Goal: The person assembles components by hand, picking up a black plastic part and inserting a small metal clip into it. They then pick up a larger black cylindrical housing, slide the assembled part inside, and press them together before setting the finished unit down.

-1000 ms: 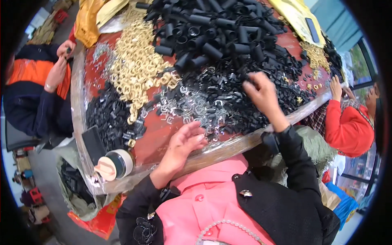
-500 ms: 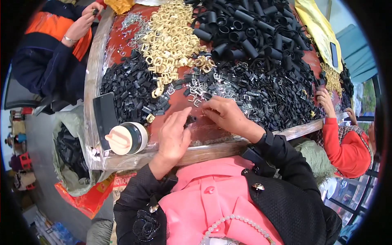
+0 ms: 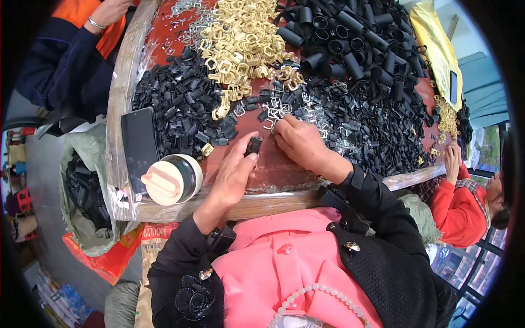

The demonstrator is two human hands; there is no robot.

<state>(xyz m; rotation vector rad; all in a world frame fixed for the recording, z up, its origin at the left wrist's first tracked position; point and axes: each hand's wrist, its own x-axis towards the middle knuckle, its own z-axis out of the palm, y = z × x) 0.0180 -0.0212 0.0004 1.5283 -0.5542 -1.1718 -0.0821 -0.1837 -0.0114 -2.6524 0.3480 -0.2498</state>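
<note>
My left hand point(image 3: 231, 176) grips a small black plastic piece point(image 3: 254, 145) between thumb and fingers, just above the red tabletop near the front edge. To its right, my right hand point(image 3: 307, 146) has its fingers drawn together at the near edge of a loose cluster of bent silver wire clips point(image 3: 278, 105). What those fingertips hold, if anything, is hidden. Small black plastic pieces point(image 3: 186, 104) are heaped to the left of the clips. Another heap of dark pieces point(image 3: 377, 128) spreads out to the right.
Gold-coloured rings point(image 3: 240, 46) and black tubes point(image 3: 342, 41) are piled farther back. At the left stand a cream-lidded jar point(image 3: 164, 183) and a dark phone point(image 3: 138, 143). A wooden edge point(image 3: 273, 205) borders the table. Co-workers' arms show at left and right.
My right hand has moved to the silver clips, its fingers touching their near edge. My left hand has turned, so the black piece in it now shows clearly. The view has shifted slightly.
</note>
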